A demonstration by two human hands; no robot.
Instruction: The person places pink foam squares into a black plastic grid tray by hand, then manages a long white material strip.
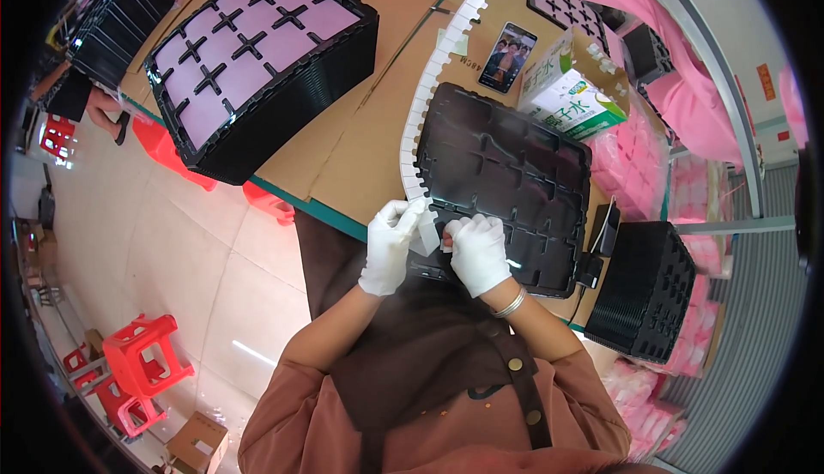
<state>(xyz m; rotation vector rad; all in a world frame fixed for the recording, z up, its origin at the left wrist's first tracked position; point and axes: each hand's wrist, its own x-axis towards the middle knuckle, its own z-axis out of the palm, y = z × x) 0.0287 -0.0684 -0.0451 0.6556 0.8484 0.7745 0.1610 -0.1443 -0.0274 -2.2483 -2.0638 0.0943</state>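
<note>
Both my hands wear white gloves, and some bare fingertips show on the right one. My left hand (391, 242) pinches the near end of a long white strip (418, 126) with a notched edge. The strip curves away over the table along the left side of a black compartment tray (506, 178). A small pale flap (425, 239) hangs between my hands; I cannot tell if it is part of the strip. My right hand (477, 249) is closed over the tray's near edge, its fingers bunched. Whatever it holds, if anything, is hidden.
A tall stack of black trays (257, 66) with pink sheets stands at the far left. Behind the tray lie a phone (508, 58) and a green-and-white carton (571, 88). More black trays (639, 289) are stacked at the right. Red stools (146, 358) stand on the floor.
</note>
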